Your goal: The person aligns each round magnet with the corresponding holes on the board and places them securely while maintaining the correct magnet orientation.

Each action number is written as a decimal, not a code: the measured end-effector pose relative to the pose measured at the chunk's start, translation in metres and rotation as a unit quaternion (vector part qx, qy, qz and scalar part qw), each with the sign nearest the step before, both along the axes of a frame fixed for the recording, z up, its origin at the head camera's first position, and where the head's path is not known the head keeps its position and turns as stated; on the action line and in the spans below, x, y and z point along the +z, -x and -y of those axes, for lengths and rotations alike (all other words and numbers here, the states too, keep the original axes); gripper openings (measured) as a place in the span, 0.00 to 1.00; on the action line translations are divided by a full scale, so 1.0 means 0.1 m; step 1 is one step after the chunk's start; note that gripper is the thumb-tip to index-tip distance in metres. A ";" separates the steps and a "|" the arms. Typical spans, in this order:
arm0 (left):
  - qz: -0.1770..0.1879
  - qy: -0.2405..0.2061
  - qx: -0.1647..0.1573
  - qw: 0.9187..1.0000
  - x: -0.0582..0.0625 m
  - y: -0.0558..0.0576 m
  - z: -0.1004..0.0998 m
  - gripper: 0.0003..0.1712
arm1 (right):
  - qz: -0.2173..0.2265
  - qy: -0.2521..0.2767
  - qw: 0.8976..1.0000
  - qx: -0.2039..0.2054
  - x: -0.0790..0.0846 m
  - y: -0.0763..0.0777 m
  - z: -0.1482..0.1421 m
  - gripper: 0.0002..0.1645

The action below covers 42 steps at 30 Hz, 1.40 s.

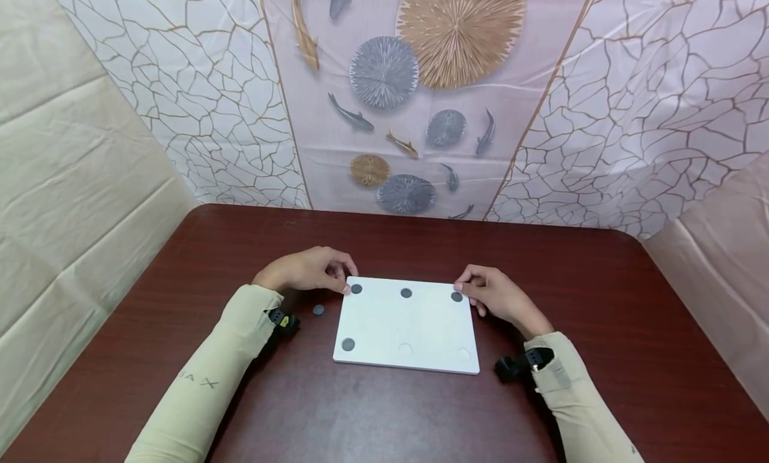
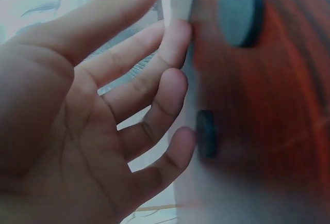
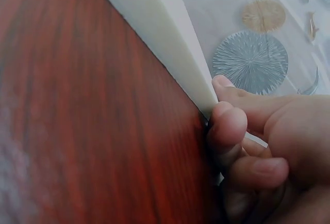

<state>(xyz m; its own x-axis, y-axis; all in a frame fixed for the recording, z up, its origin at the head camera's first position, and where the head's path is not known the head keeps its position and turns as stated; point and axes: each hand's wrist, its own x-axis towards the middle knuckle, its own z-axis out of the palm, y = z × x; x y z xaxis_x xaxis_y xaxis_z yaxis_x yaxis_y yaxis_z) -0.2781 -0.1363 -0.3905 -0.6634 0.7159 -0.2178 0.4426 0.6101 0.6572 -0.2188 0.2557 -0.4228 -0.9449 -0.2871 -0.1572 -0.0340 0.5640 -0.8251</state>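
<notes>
In the head view we see a white board [image 1: 390, 323] just below the middle of the frame, the dark red counter [image 1: 372, 416] around it. Four grey discs [image 1: 406, 293] sit on it, three along its upper edge and one at its lower left. The left grip [image 1: 308, 271] pinches the upper left corner and the right grip [image 1: 500, 295] pinches the upper right. A loose disc [image 1: 318, 310] lies left of the board.

In the left wrist view we find the left grip nearly closed at the top of the frame, only the board's thickness between thumb and fingers; the lower fingers curl loosely. Two dark round pieces [image 2: 207, 133] show in the right half, the lower one just beside the little fingertip.

In the right wrist view we see the right grip at lower right, thumb and a fingertip closed on the board's corner; patterned cloth [image 3: 221, 7] fills the upper right
</notes>
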 end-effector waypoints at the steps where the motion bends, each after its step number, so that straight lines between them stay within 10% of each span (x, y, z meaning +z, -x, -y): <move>1: -0.003 -0.001 -0.002 1.000 0.02 -0.01 0.01 0.18 | 0.002 0.001 1.000 -0.001 0.00 0.00 0.00 0.09; 23: -0.078 -0.025 0.034 0.996 0.35 -0.01 0.31 0.14 | 0.027 0.026 0.999 0.001 -0.02 0.02 -0.03 0.11; 42: -0.010 0.023 0.068 0.997 0.12 0.11 0.57 0.23 | 0.027 0.039 0.999 0.003 -0.02 0.05 -0.04 0.12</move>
<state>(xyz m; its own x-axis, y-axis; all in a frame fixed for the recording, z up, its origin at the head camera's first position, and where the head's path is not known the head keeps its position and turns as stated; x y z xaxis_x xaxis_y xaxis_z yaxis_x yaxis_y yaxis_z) -0.2889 -0.1935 -0.3784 -0.7587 0.6077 -0.2347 0.3657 0.6954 0.6186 -0.2234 0.2596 -0.4247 -0.9338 -0.3060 -0.1851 0.0090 0.4973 -0.8675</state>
